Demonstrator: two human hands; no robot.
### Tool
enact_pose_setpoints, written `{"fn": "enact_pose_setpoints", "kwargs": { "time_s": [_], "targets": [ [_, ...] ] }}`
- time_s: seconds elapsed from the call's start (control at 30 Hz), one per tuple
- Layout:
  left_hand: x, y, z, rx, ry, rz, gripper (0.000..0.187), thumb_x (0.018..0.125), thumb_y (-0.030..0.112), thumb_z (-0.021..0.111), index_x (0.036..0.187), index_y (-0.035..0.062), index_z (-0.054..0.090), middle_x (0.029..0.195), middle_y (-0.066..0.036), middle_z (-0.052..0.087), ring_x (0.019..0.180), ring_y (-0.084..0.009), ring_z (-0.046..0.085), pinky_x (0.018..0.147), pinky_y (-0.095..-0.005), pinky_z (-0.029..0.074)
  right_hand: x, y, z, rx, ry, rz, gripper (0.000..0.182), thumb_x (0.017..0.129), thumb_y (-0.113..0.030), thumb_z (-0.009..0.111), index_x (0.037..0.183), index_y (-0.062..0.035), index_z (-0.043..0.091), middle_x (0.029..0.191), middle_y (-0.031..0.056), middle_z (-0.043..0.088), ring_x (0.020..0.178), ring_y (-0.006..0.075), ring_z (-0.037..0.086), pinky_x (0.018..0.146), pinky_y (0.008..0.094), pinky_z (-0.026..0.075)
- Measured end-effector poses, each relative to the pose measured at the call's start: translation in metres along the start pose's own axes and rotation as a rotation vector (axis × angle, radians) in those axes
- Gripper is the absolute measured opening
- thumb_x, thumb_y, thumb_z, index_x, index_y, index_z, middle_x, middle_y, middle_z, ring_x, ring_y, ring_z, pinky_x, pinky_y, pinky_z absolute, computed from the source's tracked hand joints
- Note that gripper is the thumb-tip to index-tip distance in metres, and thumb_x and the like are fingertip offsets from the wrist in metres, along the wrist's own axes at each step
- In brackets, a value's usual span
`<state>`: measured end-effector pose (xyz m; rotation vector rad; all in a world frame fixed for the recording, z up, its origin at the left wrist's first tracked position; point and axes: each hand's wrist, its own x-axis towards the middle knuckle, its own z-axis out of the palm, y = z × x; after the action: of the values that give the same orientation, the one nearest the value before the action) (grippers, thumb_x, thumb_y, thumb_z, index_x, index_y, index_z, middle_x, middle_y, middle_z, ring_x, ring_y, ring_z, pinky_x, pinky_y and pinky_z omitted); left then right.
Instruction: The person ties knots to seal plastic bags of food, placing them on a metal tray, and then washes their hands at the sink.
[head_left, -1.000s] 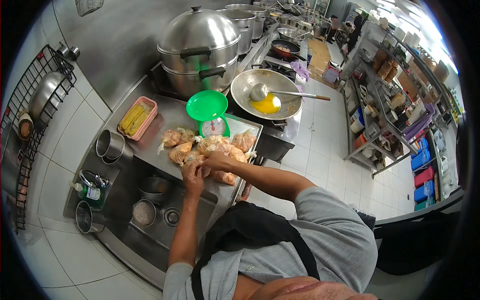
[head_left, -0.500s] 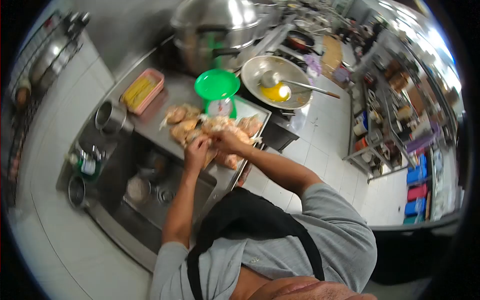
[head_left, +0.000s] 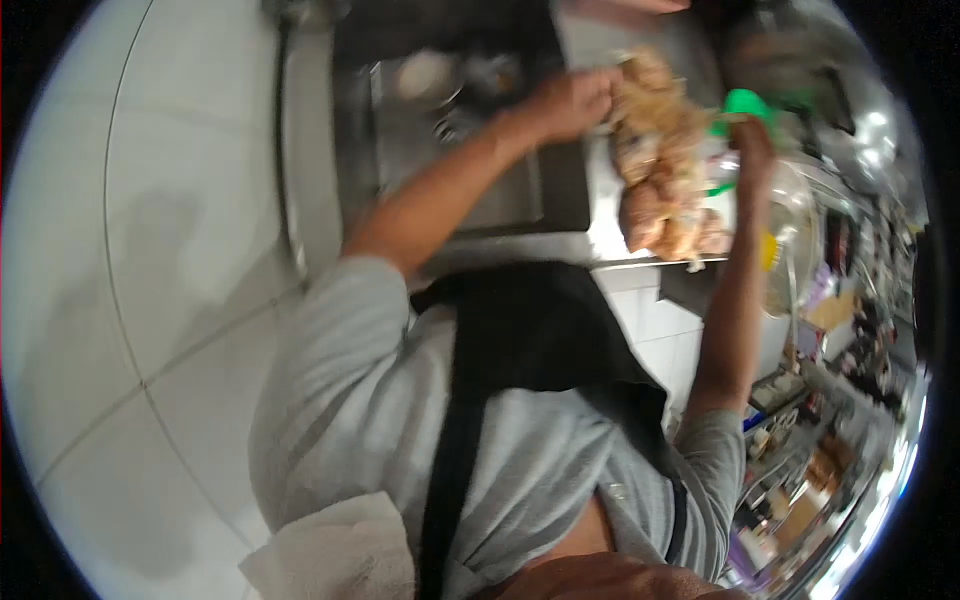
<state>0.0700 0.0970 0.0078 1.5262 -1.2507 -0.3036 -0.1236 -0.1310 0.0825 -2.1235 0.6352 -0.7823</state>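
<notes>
Several clear bags of orange-brown food lie bunched on the metal counter, their outlines blurred. My left hand is at the upper left edge of these bags, fingers curled closed on what looks like a bag's thin top. My right hand is raised to the right of the bags, in front of the green scale, which it partly covers. Motion smears the fingers of my right hand, so their shape and anything in them cannot be made out.
Left of the bags is a metal sink with a bowl in it. A large pan with yellow liquid stands to the right. A pink container shows at the top edge, and cluttered shelves at the lower right.
The view has turned and shifted, and is more blurred. My hands, close together over the bags before, are now far apart, the right one out by the green scale.
</notes>
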Motion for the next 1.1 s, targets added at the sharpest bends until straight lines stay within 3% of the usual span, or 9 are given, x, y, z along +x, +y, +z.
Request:
{"fn": "enact_pose_setpoints", "kwargs": {
  "time_s": [0.1, 0.17, 0.27, 0.63, 0.73, 0.8, 1.03, 1.07, 1.1],
  "targets": [
    [-0.047, -0.092, -0.089, 0.252, -0.267, -0.334, 0.039, 0.083, 0.022, 0.061, 0.118, 0.0067, 0.054, 0.096, -0.011, 0.064, 0.087, -0.0212, 0.062, 0.077, -0.0328, 0.049, 0.006, -0.013, 0.013, 0.102, 0.056, 0.201, 0.019, 0.083, -0.012, 0.056, 0.093, 0.0026, 0.062, 0.073, 0.004, 0.059, 0.066, 0.0103, 0.052, 0.061, 0.0249, 0.043],
    [-0.086, -0.15, -0.112, 0.57, -0.976, -0.711, 0.056, 0.079, 0.04, 0.064, 0.119, 0.0031, 0.052, 0.105, -0.014, 0.061, 0.097, -0.0254, 0.059, 0.079, -0.0381, 0.048, -0.006, -0.005, 0.033, 0.095, 0.031, 0.284, 0.019, 0.083, -0.009, 0.056, 0.097, 0.0023, 0.062, 0.082, 0.0061, 0.062, 0.072, 0.0112, 0.058, 0.064, 0.0239, 0.047],
    [-0.19, -0.155, -0.088, 0.314, -0.881, -1.096, 0.078, 0.067, 0.048, 0.073, 0.122, -0.0014, 0.047, 0.115, -0.019, 0.057, 0.104, -0.0283, 0.056, 0.081, -0.0414, 0.047, -0.027, 0.003, 0.064, 0.149, 0.023, 0.272, 0.021, 0.082, -0.009, 0.057, 0.1, 0.002, 0.062, 0.089, 0.0081, 0.063, 0.077, 0.0131, 0.06, 0.066, 0.0246, 0.049],
    [-0.16, -0.107, -0.099, 0.198, -0.812, -1.056, 0.019, 0.079, 0.017, 0.058, 0.088, 0.001, 0.058, 0.066, -0.006, 0.057, 0.054, -0.015, 0.056, 0.049, -0.031, 0.047, -0.13, -0.019, 0.158, 0.232, -0.761, 0.246, 0.055, 0.076, -0.008, 0.069, 0.126, -0.0058, 0.046, 0.117, 0.0134, 0.054, 0.107, 0.0228, 0.053, 0.091, 0.0318, 0.044],
    [-0.107, -0.008, -0.102, 0.026, -0.709, -0.804, 0.019, 0.082, 0.019, 0.056, 0.086, 0.0008, 0.057, 0.066, -0.007, 0.058, 0.053, -0.0146, 0.056, 0.049, -0.0309, 0.047, -0.141, -0.032, 0.203, -0.155, -0.669, -0.208, 0.109, 0.053, -0.031, 0.085, 0.139, -0.0053, 0.022, 0.138, 0.0198, 0.032, 0.127, 0.0352, 0.033, 0.106, 0.0404, 0.029],
    [-0.075, 0.034, -0.095, -0.093, -0.654, -0.572, 0.022, 0.087, 0.025, 0.056, 0.092, 0.0031, 0.057, 0.066, -0.004, 0.056, 0.05, -0.011, 0.053, 0.046, -0.0275, 0.045, -0.127, -0.039, 0.227, 0.008, -0.464, -0.261, 0.081, 0.058, -0.027, 0.082, 0.126, -0.0076, 0.042, 0.13, 0.016, 0.041, 0.12, 0.034, 0.041, 0.103, 0.0412, 0.03],
    [-0.02, 0.043, -0.062, -0.24, -0.272, -0.245, 0.069, 0.082, 0.03, 0.067, 0.134, 0.0012, 0.032, 0.13, -0.009, 0.044, 0.119, -0.0215, 0.043, 0.1, -0.0359, 0.035, -0.083, -0.087, 0.131, 0.692, -0.336, 0.227, 0.036, 0.079, -0.021, 0.062, 0.114, -0.0103, 0.056, 0.1, 0.0148, 0.062, 0.094, 0.03, 0.058, 0.082, 0.0411, 0.046],
    [-0.022, 0.048, -0.043, -0.342, -0.376, -0.272, 0.075, 0.08, 0.027, 0.069, 0.137, 0.0013, 0.027, 0.134, -0.01, 0.041, 0.123, -0.0223, 0.039, 0.103, -0.0368, 0.032, -0.085, -0.036, 0.143, -0.19, -0.294, -0.245, 0.038, 0.079, -0.028, 0.061, 0.113, -0.0104, 0.058, 0.099, 0.0183, 0.062, 0.085, 0.031, 0.061, 0.073, 0.0423, 0.049],
    [-0.021, 0.045, -0.027, -0.284, -0.456, -0.28, 0.079, 0.078, 0.021, 0.071, 0.138, 0.0017, 0.023, 0.136, -0.01, 0.039, 0.124, -0.022, 0.038, 0.103, -0.0363, 0.033, -0.078, -0.062, 0.125, -0.374, -0.425, 0.058, 0.045, 0.073, -0.033, 0.065, 0.111, -0.0101, 0.058, 0.095, 0.0192, 0.062, 0.084, 0.0327, 0.061, 0.069, 0.0429, 0.05]
  ]
}}
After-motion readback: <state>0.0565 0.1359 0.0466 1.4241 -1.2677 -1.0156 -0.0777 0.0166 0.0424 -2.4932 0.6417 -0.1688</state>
